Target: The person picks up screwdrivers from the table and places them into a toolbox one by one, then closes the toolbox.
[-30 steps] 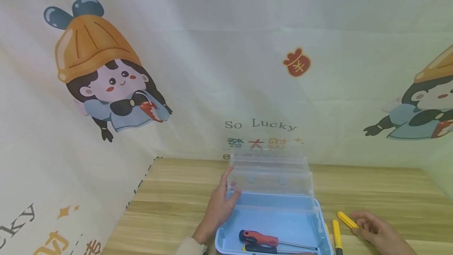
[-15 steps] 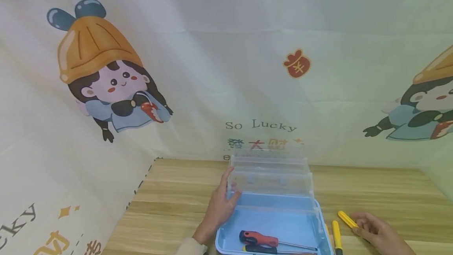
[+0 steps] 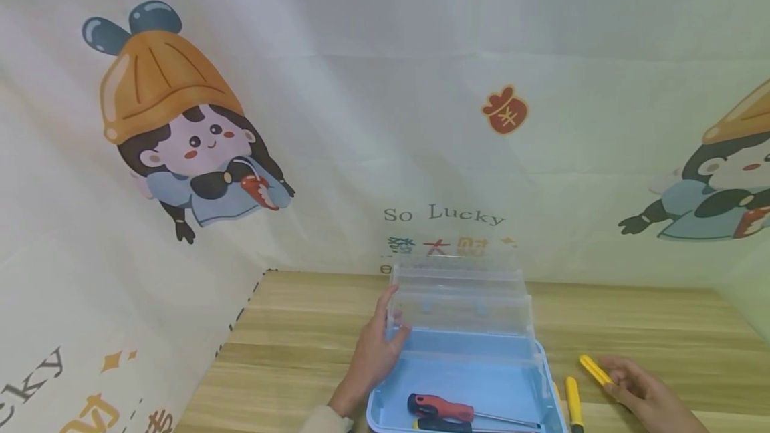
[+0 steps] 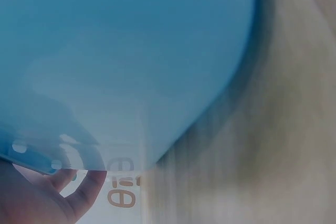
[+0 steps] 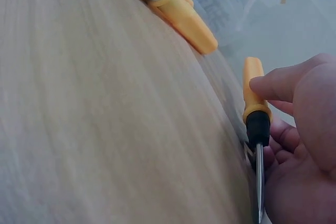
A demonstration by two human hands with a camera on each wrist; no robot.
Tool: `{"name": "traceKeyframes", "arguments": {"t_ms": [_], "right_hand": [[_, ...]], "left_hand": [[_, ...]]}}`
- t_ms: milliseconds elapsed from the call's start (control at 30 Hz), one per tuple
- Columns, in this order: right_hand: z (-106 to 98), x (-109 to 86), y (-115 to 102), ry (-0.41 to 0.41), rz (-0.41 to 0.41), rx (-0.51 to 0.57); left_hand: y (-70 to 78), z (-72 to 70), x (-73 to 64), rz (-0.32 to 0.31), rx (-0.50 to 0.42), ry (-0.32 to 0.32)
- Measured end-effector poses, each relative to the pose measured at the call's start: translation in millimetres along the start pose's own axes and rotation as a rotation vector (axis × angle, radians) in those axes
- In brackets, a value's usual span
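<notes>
My left hand [image 3: 374, 356] holds the left edge of the raised clear lid [image 3: 463, 313] of a light blue toolbox [image 3: 460, 374], thumb on the near side. In the left wrist view, fingers [image 4: 86, 195] show beyond the blue box wall [image 4: 142, 40]. Inside the box lie a red-and-black screwdriver [image 3: 445, 408] and a black-handled one [image 3: 442, 426]. Right of the box, my right hand [image 3: 646, 396] pinches a yellow-handled screwdriver [image 5: 253, 90] between thumb and fingers; its metal shaft runs back under the palm. Another yellow-handled screwdriver [image 3: 574, 403] lies between hand and box.
A third yellow handle [image 3: 557, 394] partly shows against the box's right side. Wood-grain tabletop [image 3: 277, 339] extends on both sides of the box. A printed cloth [image 3: 373, 119] with cartoon figures hangs behind and to the left.
My right hand has shifted very slightly rightward with the yellow screwdriver in it. The left hand, lid and box keep their places.
</notes>
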State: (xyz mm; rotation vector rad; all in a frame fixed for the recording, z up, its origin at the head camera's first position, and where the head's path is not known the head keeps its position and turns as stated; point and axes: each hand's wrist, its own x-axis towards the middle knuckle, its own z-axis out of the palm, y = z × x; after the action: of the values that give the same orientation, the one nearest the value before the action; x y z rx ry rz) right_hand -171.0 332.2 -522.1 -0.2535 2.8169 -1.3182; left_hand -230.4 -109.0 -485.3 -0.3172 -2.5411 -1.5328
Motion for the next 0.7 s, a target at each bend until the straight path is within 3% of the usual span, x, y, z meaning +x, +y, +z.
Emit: {"name": "traceKeyframes", "arguments": {"t_ms": [167, 333, 467, 700], "right_hand": [[-2.4, 0.3, -0.2, -0.016, -0.022, -0.007], [-6.8, 1.8, -4.2, -0.023, 0.052, -0.030], [-8.8, 1.1, -4.6, -0.029, 0.084, -0.007], [-8.9, 0.9, 0.4, -0.035, 0.062, 0.058]], "left_hand": [[0.8, 0.6, 0.2, 0.011, 0.000, 0.006], [1.3, 1.1, 0.9, 0.014, 0.007, 0.010], [2.1, 0.6, 0.5, 0.011, 0.014, 0.010], [2.5, -0.2, 0.2, 0.001, 0.012, 0.003]]}}
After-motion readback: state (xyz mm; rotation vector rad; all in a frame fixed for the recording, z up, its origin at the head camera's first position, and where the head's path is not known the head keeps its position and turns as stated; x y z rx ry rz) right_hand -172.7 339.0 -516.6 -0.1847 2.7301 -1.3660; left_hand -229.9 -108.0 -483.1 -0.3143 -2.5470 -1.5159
